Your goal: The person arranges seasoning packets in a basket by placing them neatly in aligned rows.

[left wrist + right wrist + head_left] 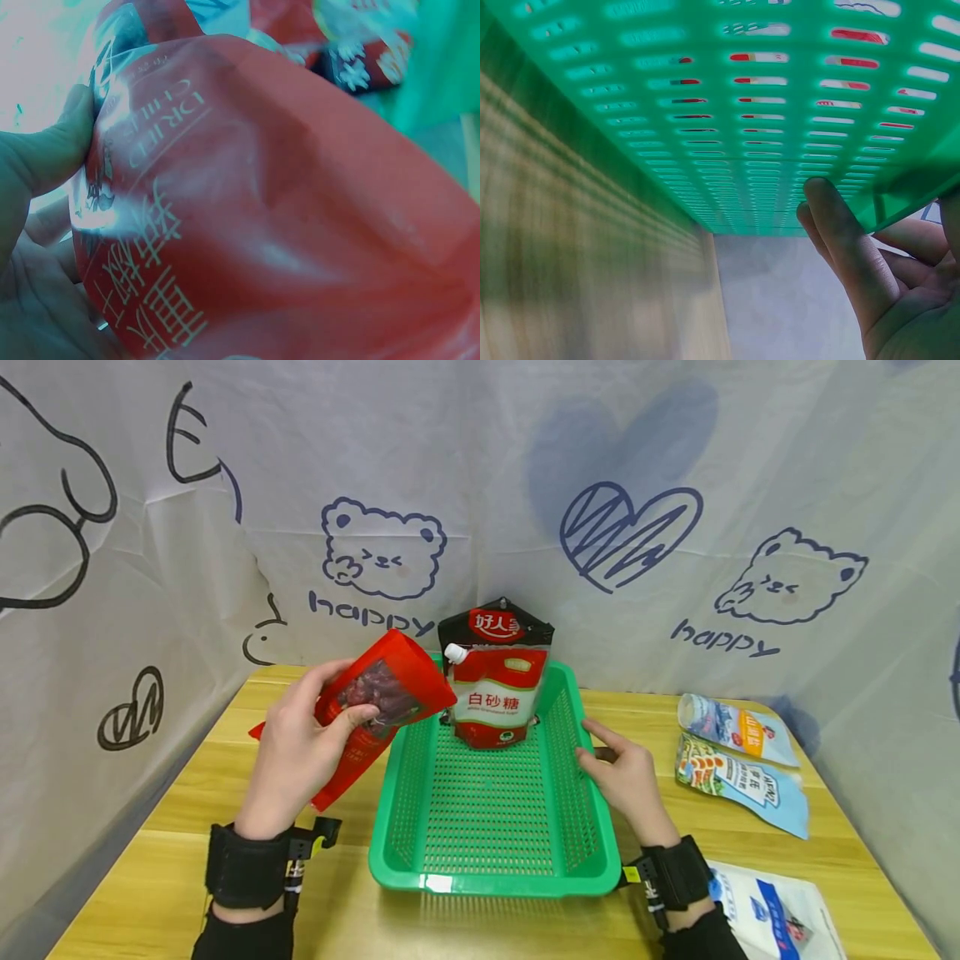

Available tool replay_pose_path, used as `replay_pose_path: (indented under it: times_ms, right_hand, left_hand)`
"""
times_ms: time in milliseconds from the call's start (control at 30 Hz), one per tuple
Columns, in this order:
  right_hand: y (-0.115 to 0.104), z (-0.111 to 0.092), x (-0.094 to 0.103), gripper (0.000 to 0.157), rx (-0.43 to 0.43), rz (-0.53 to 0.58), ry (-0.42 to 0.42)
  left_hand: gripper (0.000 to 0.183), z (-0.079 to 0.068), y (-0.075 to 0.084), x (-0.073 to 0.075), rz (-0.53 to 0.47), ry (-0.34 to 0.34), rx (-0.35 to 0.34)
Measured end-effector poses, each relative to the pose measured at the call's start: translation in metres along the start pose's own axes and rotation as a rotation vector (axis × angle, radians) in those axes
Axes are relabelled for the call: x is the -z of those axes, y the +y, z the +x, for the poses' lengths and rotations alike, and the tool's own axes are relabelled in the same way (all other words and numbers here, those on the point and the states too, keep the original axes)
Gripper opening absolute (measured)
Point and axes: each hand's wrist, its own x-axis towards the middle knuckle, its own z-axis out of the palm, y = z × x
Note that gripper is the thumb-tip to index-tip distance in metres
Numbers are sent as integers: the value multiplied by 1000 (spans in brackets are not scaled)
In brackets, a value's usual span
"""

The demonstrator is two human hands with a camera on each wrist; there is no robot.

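Note:
My left hand (296, 747) grips a red bag of dried chili (375, 697), raised and tilted just left of the green basket (495, 883). The bag has a clear window showing dark chilies, and "DRIED CHILI" is printed on it in the left wrist view. At the basket's right side, my right hand (626, 777) pinches the rim. Some of its fingers (840, 240) lie against the slotted outer wall in the right wrist view. Inside the basket, at the back, a red and white sugar pouch (498, 697) with a white cap leans upright before a black and red bag (525, 625).
Right of the basket lie a small pouch with an orange label (750, 731) and a light blue Heinz pouch (750, 777). A white and blue packet (780, 914) lies near the front right. A white curtain with drawings (495, 468) hangs behind the wooden table (202, 777).

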Motion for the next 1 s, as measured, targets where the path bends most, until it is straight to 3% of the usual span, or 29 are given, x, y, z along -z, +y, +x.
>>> replay_pose_path:
  times_ms: [233,533,833,1000]
  right_hand:
    - [2,0,1,51,11,-13,-5]
    - [-1,-1,15,56,3,-38,-80]
    - [-39,-13,37,55,46,36,-53]
    - [-58,-23,39,52,164,138,-56]
  left_hand:
    - [66,-3,26,-17,-21,4,-58]
    - [66,-9,48,-39,23,-53,-155]
    - [66,-13,54,-52,29,-83,-210]
    - [65,-15,57,-56,27,-93,-240]
